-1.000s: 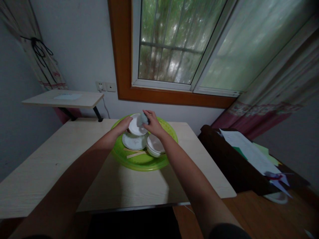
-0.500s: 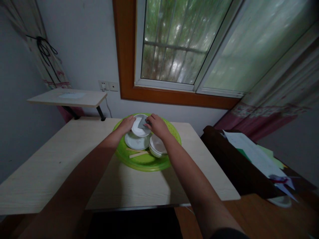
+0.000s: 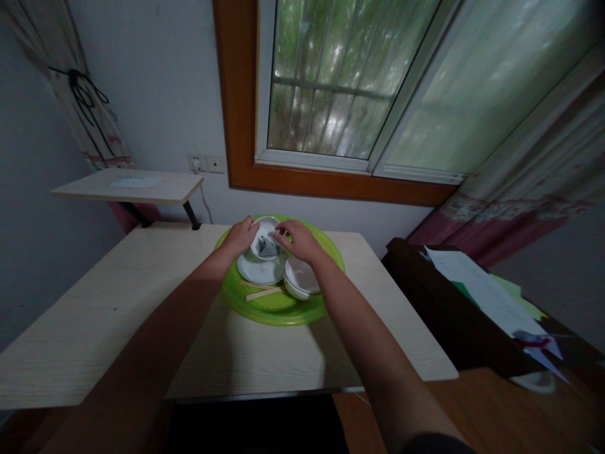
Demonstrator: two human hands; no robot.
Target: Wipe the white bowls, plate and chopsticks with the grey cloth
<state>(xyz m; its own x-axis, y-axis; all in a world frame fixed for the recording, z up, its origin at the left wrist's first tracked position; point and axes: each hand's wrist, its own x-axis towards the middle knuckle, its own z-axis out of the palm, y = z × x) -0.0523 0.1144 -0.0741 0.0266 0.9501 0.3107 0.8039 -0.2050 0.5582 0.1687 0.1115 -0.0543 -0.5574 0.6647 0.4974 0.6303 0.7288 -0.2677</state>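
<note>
My left hand [image 3: 241, 236] grips the left rim of a white bowl [image 3: 265, 226], thumb over its edge. The bowl is tilted towards me above a white plate [image 3: 259, 270]. Inside it lies a crumpled grey-green cloth [image 3: 267, 248]. Over the bowl's right rim, my right hand [image 3: 299, 241] has its fingers curved and apart, just off the cloth and holding nothing. Stacked white bowls [image 3: 301, 276] sit below my right wrist, and pale chopsticks [image 3: 262, 293] lie in front of the plate. All of it rests in a round green basin [image 3: 278, 316].
The basin stands on a light wooden table [image 3: 208, 366], near the wall under the window. A small raised shelf [image 3: 127, 189] on black legs is at the back left. To the right, papers [image 3: 477, 287] lie on a dark brown piece of furniture [image 3: 439, 309].
The cloth was in my right hand, was pressed into the bowl, and now lies loose there. My right hand has let go of it. My left hand keeps its hold on the bowl.
</note>
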